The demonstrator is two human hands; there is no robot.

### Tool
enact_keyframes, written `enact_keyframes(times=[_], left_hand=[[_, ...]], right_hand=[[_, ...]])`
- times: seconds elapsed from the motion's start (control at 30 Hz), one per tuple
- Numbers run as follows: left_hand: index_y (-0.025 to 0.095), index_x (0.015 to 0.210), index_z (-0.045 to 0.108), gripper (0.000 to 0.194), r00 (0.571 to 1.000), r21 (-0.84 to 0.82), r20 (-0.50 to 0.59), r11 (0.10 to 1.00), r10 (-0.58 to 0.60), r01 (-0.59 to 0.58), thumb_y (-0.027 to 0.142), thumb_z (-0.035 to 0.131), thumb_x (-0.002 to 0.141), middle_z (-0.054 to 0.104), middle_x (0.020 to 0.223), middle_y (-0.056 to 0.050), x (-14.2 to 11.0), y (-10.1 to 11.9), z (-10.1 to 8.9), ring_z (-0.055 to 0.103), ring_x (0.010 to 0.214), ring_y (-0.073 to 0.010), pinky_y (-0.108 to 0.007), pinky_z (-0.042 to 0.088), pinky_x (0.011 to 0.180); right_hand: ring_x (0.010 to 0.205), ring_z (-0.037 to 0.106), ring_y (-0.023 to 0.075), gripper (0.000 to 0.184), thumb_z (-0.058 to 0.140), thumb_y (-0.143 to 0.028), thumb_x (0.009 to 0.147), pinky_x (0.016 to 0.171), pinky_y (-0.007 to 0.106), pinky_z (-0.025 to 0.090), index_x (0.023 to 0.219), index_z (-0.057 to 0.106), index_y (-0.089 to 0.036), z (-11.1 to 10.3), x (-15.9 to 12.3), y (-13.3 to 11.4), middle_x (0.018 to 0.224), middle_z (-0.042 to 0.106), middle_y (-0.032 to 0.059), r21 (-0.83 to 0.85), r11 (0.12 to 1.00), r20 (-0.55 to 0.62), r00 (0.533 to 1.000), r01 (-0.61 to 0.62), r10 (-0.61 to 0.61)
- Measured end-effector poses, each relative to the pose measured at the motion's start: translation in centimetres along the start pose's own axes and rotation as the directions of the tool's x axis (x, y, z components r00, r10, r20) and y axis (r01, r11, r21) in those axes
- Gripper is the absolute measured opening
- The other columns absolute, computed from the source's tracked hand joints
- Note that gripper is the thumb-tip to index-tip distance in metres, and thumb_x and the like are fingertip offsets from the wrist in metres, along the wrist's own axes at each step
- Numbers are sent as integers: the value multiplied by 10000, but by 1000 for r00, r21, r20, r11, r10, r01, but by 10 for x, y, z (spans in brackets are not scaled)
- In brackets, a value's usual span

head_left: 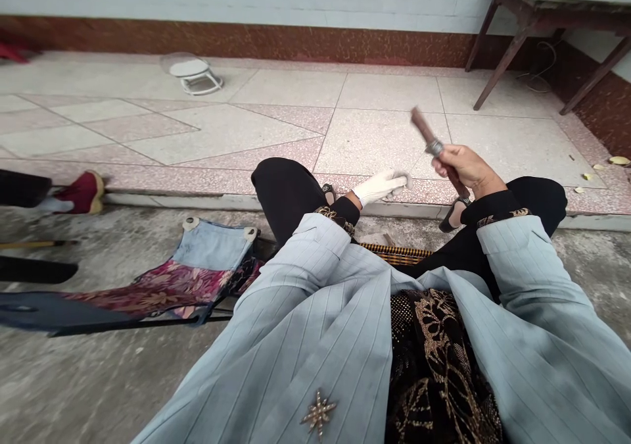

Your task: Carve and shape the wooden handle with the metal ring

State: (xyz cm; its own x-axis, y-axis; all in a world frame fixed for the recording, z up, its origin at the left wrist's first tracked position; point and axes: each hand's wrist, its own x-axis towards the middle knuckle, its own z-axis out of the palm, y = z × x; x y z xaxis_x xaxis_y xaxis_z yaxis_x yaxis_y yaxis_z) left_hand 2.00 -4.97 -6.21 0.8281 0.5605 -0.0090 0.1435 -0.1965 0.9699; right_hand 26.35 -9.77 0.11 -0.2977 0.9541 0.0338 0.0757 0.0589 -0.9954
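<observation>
Your right hand (466, 166) grips a knife (436, 148) by its handle; your gloved left hand (382, 185) lies half-curled, holding something too small to tell

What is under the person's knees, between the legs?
Between the knees a woven basket shows only its rim, with something pale inside; the rest is covered by the black trousers and grey jacket. Above it are the gloved left hand and right hand.

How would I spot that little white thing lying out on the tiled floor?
Start at the brown band along the wall and look just below it, left of centre, on the tiled floor. The white stand sits there alone, low and round with a clear cover, the only white thing on the tiles.
</observation>
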Motion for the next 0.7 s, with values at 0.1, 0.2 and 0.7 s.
enact_keyframes(times=[0.1,0.2,0.7], left_hand=[[153,941,611,281,998,33,58,999,31,-33,393,467,958,416,624,37,0,2,0,356,487,-64,-175,298,471],[149,950,623,293,995,98,90,994,40,-48,398,470,953,470,661,25,-1,2,-1,384,495,-60,-177,317,489],[126,958,717,284,997,515,82,856,-1,-42,308,510,890,670,813,-32,-4,10,-10,568,727,-122,-213,423,731]], right_hand=[[527,434,72,338,750,-456,826,470,216,325,851,623,-144,-3,6,3,653,543,1,-6,998,-262,963,-59,55],[501,420,69,269,738,-361,855,441,221,289,784,608,-136,-6,10,9,633,538,8,-130,973,-328,935,-189,138],[623,554,161,186,680,-321,822,612,303,389,855,753,-153,-4,16,26,710,655,55,-867,415,10,822,-277,570]])
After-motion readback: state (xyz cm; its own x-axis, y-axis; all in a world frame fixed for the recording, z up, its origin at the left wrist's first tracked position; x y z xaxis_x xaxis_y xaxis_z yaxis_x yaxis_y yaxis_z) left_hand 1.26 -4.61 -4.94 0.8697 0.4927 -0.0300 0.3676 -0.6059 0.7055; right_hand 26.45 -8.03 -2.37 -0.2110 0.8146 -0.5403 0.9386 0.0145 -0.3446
